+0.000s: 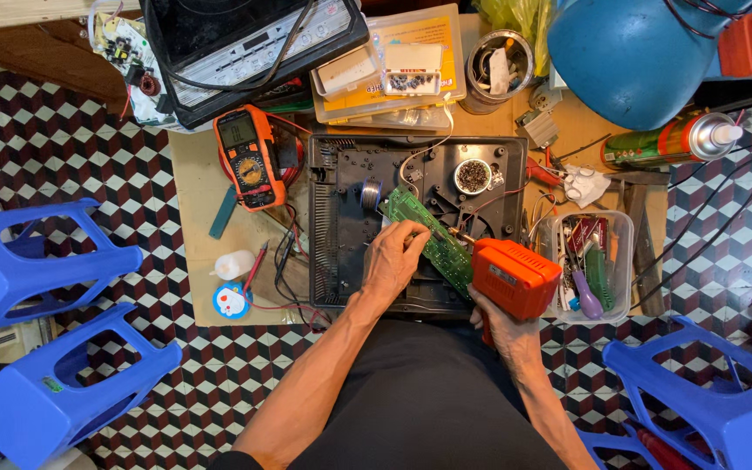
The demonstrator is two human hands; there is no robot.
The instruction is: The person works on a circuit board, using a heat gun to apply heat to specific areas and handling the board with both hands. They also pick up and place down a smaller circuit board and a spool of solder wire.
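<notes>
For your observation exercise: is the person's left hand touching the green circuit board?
Touching. The head view shows the left hand with its fingers lying on the green circuit board, over the open black casing; no gap shows.

Circuit board [433,239]: long, narrow and green, lying at a slant from upper left to lower right across the open black casing [341,226]; its middle sits just beyond the left hand's fingers [412,237], which rest on its near edge.
Soldering gun [515,277]: orange, boxy body, gripped from below by the right hand's fingers [480,306]; its metal tip points up-left and meets the board just right of the left fingers.
</notes>
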